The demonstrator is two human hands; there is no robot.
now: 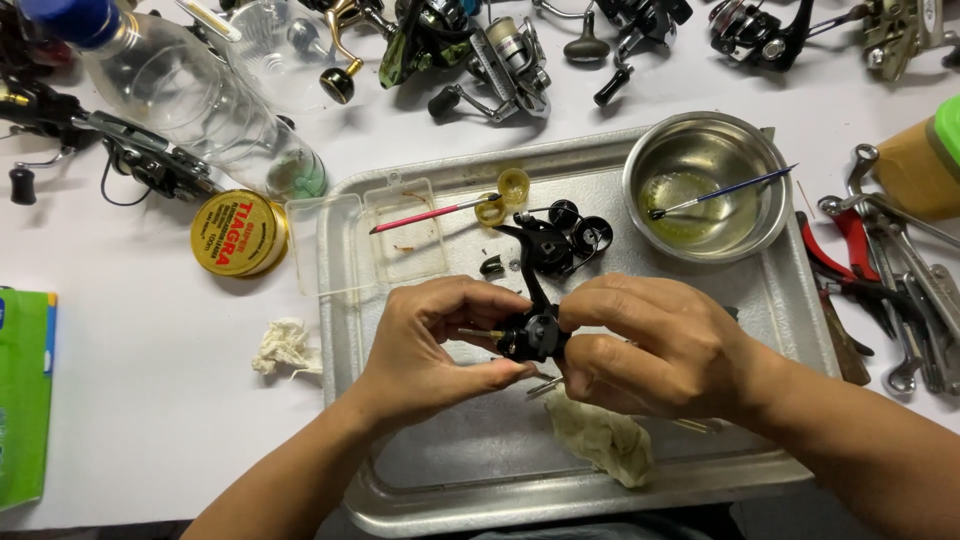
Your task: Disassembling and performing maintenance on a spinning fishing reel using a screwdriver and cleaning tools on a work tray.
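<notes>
While both hands work over the metal tray (800, 330), nearly everything on the table can be placed from it. Left of the tray lie a green box (22, 395), a clear bottle (200, 100), a round yellow tin (238, 233) and a crumpled rag (285, 345). On the tray's left part sits an open clear case (345, 245) with a pink brush (430, 213) resting across it. Over the tray's middle, the left hand (430, 345) pinches a brass-coloured shaft on the black reel body (535, 335), fingers narrow around it; the right hand (650, 345) clamps the body from the other side, fingers curled shut on it. Behind the body lie loose black parts (565, 235); below it, a soiled cloth (600, 435). At the tray's right rear stands a steel bowl (740, 160) of oily liquid with a blue brush (725, 190) in it. Right of the tray are pliers (845, 250) and wrenches (920, 300). Judging from the greasy look, the body could slip, or a small piece could drop and roll among the loose parts.
</notes>
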